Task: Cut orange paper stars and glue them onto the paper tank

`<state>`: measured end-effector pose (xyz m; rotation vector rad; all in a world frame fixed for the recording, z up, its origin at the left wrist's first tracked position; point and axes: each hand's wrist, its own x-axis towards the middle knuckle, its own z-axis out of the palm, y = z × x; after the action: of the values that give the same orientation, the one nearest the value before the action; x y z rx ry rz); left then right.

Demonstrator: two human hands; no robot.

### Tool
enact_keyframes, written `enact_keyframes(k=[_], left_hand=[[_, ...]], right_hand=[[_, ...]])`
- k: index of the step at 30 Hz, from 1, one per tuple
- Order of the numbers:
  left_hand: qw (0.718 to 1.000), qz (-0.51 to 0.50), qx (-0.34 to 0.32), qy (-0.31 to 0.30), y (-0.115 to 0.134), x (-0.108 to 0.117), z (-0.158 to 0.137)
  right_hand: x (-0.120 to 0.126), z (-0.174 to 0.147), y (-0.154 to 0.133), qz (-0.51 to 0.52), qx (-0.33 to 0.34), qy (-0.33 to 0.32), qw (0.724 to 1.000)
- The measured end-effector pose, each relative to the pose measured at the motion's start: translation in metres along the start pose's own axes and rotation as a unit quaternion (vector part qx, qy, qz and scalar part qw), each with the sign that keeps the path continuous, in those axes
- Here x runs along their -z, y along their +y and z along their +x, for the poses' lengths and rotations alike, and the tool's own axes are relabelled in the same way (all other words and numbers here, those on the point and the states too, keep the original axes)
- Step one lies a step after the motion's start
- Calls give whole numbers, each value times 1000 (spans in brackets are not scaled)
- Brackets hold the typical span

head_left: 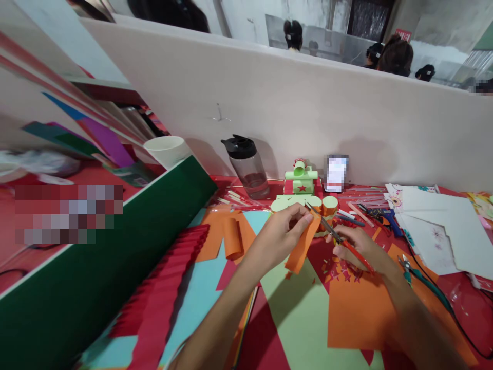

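My left hand (pixel 290 226) pinches the upper end of an orange paper strip (pixel 302 247), which hangs down above the green sheet. In my right hand (pixel 356 245) is a pair of scissors (pixel 348 249) with red handles. Its blades cross the strip's top edge beside my left fingertips; whether they are cutting cannot be made out. Just behind the hands stands a light green paper model (pixel 302 186) with a red star and rolled paper tubes. Small red and orange paper scraps (pixel 344 270) lie below my right hand.
A bottle (pixel 248 169) and a phone (pixel 336 173) stand near the white partition (pixel 292 103). Orange sheets (pixel 358 313), green-handled pliers (pixel 423 280) and a glue gun (pixel 392 222) lie to the right. A dark green board (pixel 115 252) and pleated red paper (pixel 165 277) occupy the left.
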<state>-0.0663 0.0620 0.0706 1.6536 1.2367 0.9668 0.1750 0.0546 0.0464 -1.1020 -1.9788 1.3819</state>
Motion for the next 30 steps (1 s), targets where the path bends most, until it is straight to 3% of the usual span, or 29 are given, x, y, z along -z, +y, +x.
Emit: enact_keyframes(k=[9,23,30], left_hand=[[999,47,-8,-10,1,7,0],[1000,19,11,-16,-9,8,2],[1000,2,14,-22,-11,10,3]], right_hand=[[2,-2,-3,-25,-7,-9,1000],[-11,0,-2,47,-53,-11,997],[-16,1,0,35,-69,2,997]])
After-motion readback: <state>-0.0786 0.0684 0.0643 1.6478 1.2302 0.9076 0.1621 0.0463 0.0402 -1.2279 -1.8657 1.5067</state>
